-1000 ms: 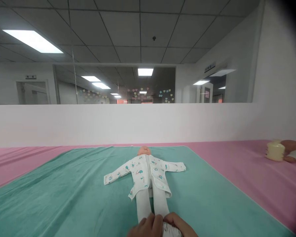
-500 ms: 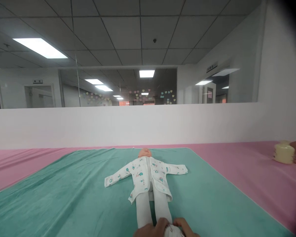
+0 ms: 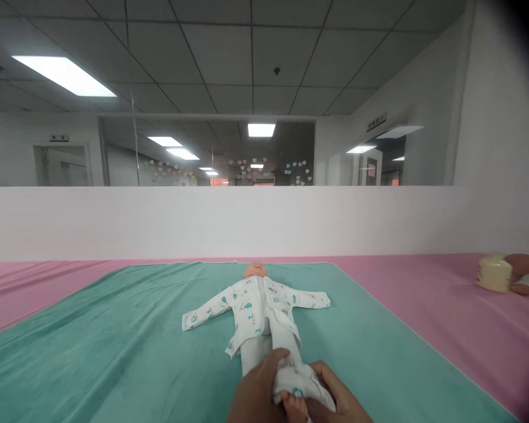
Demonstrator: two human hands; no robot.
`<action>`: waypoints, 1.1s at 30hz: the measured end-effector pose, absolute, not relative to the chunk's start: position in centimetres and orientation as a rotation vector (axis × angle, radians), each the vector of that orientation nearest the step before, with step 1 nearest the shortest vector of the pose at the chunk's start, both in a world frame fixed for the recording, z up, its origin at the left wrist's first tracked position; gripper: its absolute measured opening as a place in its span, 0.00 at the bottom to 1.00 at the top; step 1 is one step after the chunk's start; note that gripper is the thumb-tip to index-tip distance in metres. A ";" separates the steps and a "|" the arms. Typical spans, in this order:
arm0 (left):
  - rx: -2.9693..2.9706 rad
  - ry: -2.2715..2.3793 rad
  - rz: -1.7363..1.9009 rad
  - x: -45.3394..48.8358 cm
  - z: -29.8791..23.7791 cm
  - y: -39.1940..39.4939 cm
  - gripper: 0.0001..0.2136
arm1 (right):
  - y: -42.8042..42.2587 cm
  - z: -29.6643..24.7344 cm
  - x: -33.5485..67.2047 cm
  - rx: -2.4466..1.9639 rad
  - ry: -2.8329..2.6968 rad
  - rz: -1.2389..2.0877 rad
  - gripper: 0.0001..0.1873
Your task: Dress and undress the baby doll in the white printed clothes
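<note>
A baby doll (image 3: 255, 270) lies on its back, head away from me, on a green blanket (image 3: 127, 341). It wears a white printed jacket (image 3: 249, 305) with its sleeves spread, and plain white leggings (image 3: 250, 351). At the doll's lower leg on the right, my left hand (image 3: 256, 390) and my right hand (image 3: 341, 395) grip a bunched white printed garment (image 3: 304, 380), which looks like pants. Small bare toes (image 3: 294, 405) of the doll show below the cloth, between my hands. The doll's other foot is hidden behind my left hand.
A pink cover (image 3: 405, 279) surrounds the green blanket. On the right stands a cream-coloured jar (image 3: 494, 273), with part of another doll (image 3: 526, 270) beside it. A low white wall (image 3: 203, 223) with a glass pane above it runs along the back.
Both hands have come up into view along the doll's leg with the printed garment. Toes now show below the cloth. The view has shifted slightly.
</note>
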State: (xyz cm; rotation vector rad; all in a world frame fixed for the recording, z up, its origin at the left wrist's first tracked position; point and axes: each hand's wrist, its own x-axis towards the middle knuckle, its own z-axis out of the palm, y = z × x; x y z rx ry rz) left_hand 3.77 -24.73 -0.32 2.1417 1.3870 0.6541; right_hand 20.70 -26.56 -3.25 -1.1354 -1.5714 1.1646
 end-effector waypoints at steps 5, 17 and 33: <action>2.088 1.183 0.918 3.7 0.3 -24.7 0.19 | -26.1 -2.0 21.2 -1.293 -1.650 0.944 0.11; 1.614 0.702 0.481 0.5 2.9 -19.2 0.16 | -20.1 -1.6 25.3 -1.247 -1.918 1.232 0.15; 1.261 0.460 0.570 -0.7 0.6 -18.7 0.06 | -18.1 -5.8 26.2 -1.299 -1.556 1.038 0.18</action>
